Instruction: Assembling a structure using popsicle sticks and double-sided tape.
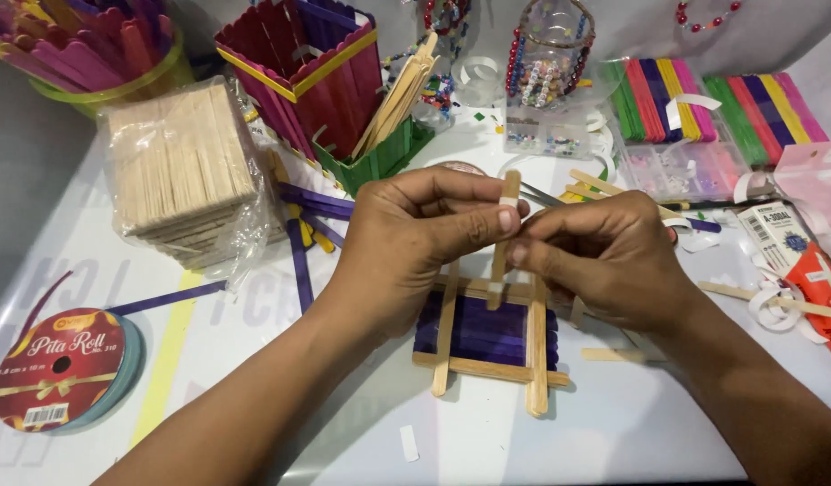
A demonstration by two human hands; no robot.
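Observation:
Both my hands hold one plain wooden craft stick (503, 241) upright above the table's middle. My left hand (415, 238) pinches the stick near its top with thumb and fingers. My right hand (604, 252) meets it from the right, fingertips on the same stick. Under them lies a small panel of purple sticks (478, 331) framed by plain wooden sticks (537, 360) crossed over it. A small white strip (409, 443) lies on the table in front.
A wrapped stack of plain sticks (179, 162) sits at left, a ribbon roll (60, 369) at front left. Behind stand a red and green stick box (321, 85), a tub of coloured sticks (91, 49), bead containers (546, 63) and coloured stick bundles (712, 99). Glue packaging (798, 256) lies right.

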